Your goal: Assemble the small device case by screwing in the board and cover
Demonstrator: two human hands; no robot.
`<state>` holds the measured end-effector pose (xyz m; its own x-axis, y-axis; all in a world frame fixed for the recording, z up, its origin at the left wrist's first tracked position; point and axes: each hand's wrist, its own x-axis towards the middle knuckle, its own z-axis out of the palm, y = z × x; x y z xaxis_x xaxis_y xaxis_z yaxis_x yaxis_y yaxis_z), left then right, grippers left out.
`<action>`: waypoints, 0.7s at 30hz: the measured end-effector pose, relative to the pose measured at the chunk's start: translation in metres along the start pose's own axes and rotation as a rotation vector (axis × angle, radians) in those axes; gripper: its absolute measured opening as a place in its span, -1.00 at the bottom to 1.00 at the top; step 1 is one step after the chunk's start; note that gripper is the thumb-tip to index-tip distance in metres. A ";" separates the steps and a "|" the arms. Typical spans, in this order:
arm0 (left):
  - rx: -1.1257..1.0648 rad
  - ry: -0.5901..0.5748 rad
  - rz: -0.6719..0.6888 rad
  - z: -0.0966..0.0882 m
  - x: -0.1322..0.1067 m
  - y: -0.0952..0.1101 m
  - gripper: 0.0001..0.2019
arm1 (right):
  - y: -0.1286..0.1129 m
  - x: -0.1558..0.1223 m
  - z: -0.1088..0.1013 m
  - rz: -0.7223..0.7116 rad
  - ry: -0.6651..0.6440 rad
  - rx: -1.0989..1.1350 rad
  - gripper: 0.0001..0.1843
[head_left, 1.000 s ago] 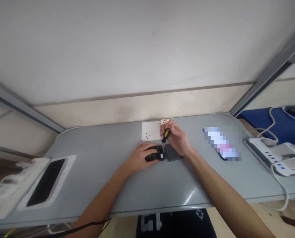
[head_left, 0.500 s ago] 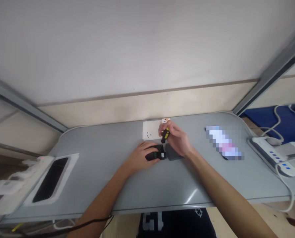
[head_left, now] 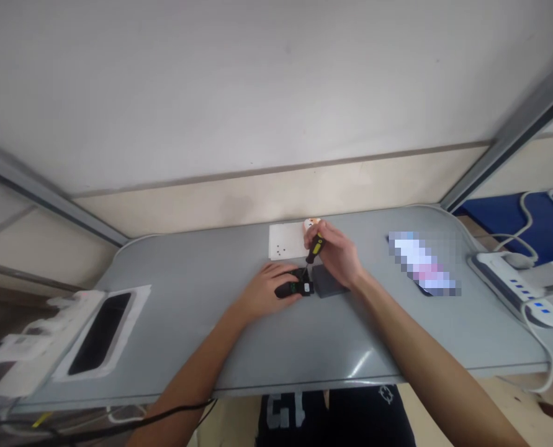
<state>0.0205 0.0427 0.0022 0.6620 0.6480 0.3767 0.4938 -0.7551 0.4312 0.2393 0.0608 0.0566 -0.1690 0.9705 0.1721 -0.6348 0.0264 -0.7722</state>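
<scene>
My left hand (head_left: 267,290) is wrapped around a small black device (head_left: 292,288) on the grey table, with a bit of green circuit board visible in it. In my right hand (head_left: 336,251) is a black and yellow screwdriver (head_left: 316,247), its handle leaning right. Its shaft points down to the device's far right end; whether the tip sits in a screw is too small to tell. A dark grey flat block (head_left: 328,282) lies beside the device, partly under my right hand. Behind them, several tiny dark bits (head_left: 280,250), like screws, rest on a white pad (head_left: 288,236).
A small orange and white figure (head_left: 310,224) is behind my right hand. To the right lie a phone (head_left: 422,264) with a blurred screen and a white power strip (head_left: 513,288) with cables. At left, a black phone (head_left: 102,332) lies on white paper beside another power strip (head_left: 48,347).
My right hand has shifted slightly right with the screwdriver, which leans more, so its shaft now shows. My left hand still holds the device. The whole view has moved a little.
</scene>
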 end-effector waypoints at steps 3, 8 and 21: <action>-0.013 -0.002 0.000 0.000 0.000 0.000 -0.81 | 0.001 0.003 -0.002 0.040 -0.004 0.013 -0.67; -0.029 0.001 0.018 -0.001 0.001 -0.002 -0.81 | 0.008 0.000 0.001 0.028 0.022 0.196 -0.70; -0.019 0.005 0.041 -0.002 0.003 0.000 -0.82 | 0.007 0.002 -0.008 0.024 -0.006 0.118 -0.75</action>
<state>0.0212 0.0449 0.0045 0.6787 0.6170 0.3983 0.4552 -0.7790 0.4311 0.2404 0.0651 0.0468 -0.1895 0.9690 0.1587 -0.7146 -0.0253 -0.6991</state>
